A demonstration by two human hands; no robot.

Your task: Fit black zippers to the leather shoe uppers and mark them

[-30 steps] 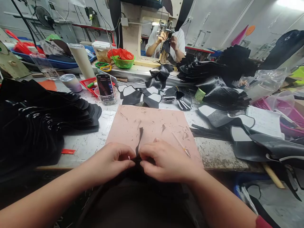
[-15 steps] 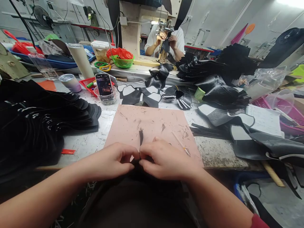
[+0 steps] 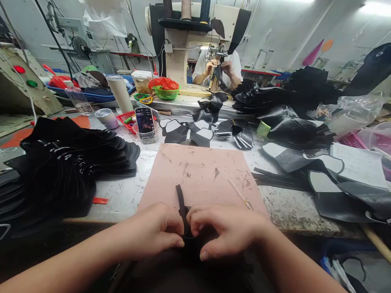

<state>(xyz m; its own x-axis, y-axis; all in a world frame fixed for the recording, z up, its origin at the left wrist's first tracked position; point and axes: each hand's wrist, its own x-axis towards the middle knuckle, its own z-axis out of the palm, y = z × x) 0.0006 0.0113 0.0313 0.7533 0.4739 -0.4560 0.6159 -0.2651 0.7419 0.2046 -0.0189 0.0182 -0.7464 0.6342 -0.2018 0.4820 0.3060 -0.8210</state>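
At the front edge of the pink board [image 3: 201, 167], my left hand [image 3: 159, 230] pinches a narrow black strip [image 3: 181, 199] between thumb and fingers. The strip's free end points away from me over the board. My right hand [image 3: 229, 228] is just right of it, fingers curled near the strip and thumb apart from them. Beneath the hands lies more black material, mostly lost against my dark clothing, so its shape is unclear. A thin white stick-like tool [image 3: 240, 193] rests on the board to the right.
A tall stack of black cut pieces [image 3: 76, 162] fills the left. Black-and-white pieces [image 3: 186, 132] and a phone [image 3: 144, 120] in a clear cup lie behind the board. Dark strips [image 3: 281, 179] are on the right. Beyond, a person [image 3: 216, 71] works at a sewing machine [image 3: 177, 53].
My right thumb has parted from its fingers. The black strip shows more of its length beside my left fingers. The whole scene has shifted slightly right and down in view.
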